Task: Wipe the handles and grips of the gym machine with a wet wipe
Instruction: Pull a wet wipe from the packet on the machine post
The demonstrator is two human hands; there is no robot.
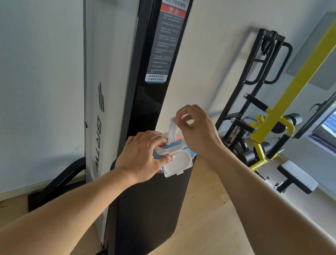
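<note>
A blue and white wet wipe pack [174, 157] lies on the far end of a black padded bench [148, 209], its white flip lid open toward me. My left hand [144, 156] holds the pack down from the left. My right hand [196, 128] pinches a white wet wipe [173, 131] between thumb and fingers, with the wipe stretched up out of the pack's opening. Behind the pack rises the tall black and white column of the gym machine [152, 57] with a warning label. None of its handles are in view.
A black rack [259, 76] and a yellow machine [292, 93] with black foam grips stand at the right wall by a window. A small padded bench [297, 179] sits on the wooden floor beside them. A white wall is on the left.
</note>
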